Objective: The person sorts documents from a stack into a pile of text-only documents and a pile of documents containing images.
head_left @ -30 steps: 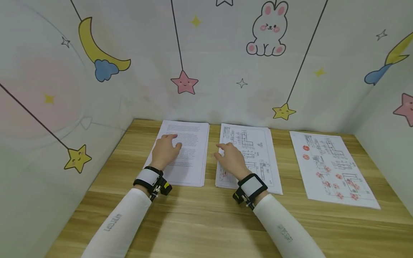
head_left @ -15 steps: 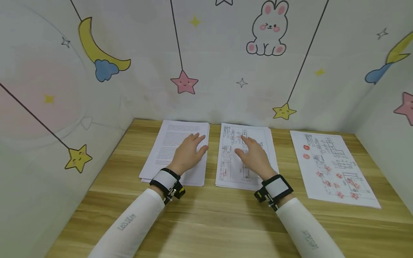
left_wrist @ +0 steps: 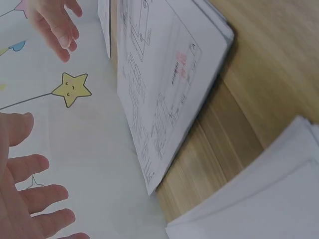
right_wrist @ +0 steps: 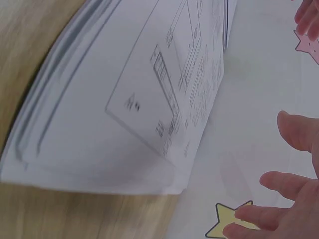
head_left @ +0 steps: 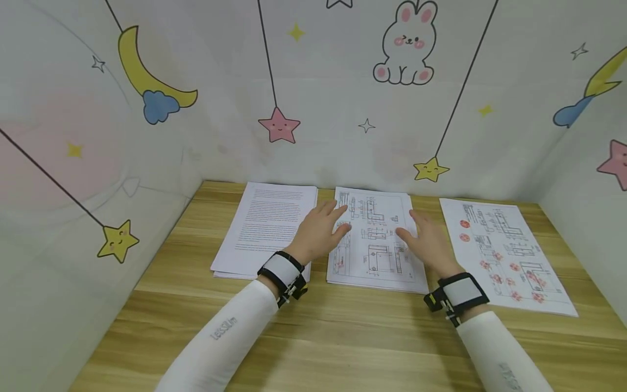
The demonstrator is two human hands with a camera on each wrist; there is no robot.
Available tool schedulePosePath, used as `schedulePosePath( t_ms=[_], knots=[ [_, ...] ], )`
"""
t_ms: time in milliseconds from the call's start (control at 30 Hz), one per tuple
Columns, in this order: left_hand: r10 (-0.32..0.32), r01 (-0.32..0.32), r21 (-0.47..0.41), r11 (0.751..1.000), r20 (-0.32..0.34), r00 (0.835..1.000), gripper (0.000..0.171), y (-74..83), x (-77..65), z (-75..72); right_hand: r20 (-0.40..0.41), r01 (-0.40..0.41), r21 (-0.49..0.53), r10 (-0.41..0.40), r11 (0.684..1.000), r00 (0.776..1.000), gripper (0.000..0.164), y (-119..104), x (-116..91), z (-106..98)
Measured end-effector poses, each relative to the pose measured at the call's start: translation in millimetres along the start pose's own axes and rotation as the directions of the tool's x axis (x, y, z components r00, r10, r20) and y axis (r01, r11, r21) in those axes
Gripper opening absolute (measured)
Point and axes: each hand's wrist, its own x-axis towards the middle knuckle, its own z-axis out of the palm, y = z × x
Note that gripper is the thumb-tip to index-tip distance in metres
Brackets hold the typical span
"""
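A stack of paper printed with technical drawings lies in the middle of the table, its sheets slightly uneven at the edge in the right wrist view. At its left edge is my left hand, fingers spread and thumb apart, over the gap beside the text pages. My right hand hovers along the right edge of the drawings, fingers extended. Both palms face the stack from either side, and neither hand holds anything. In the left wrist view the left fingers stand above the tabletop.
To the left lies a stack of pages with printed text. Another drawing stack with red stamp marks lies at the right. The wooden table ends at a white wall with cartoon decorations behind the papers.
Both hands have moved to the right: the left from over the text pages to the drawing stack's left edge, the right across the drawings to their right edge. The papers stay put.
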Motion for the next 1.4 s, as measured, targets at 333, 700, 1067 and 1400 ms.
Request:
schedulePosePath(
  t_ms=[333,700,1067,1400],
  knots=[
    [0.021,-0.020,-0.005,1.000,0.070,0.997,0.055,25.0,8.4,9.9,-0.022,-0.056,-0.088,0.055,0.995,0.998,0.076,37.1,-9.2,-24.6],
    [0.062,-0.068,0.051,0.996,0.106,0.992,0.057,48.3,20.2,22.5,-0.029,-0.172,-0.137,0.170,0.976,0.985,0.088,88.7,-24.0,-47.4],
    [0.119,-0.138,0.094,0.986,0.187,0.975,0.057,70.8,20.8,38.0,0.071,-0.308,-0.163,0.322,0.937,0.944,0.098,139.3,-45.7,-61.8],
    [0.157,-0.183,0.086,0.979,0.246,0.957,0.059,89.0,21.7,48.9,0.147,-0.515,-0.175,0.539,0.839,0.829,0.118,187.2,-52.4,-90.5]
  ],
)
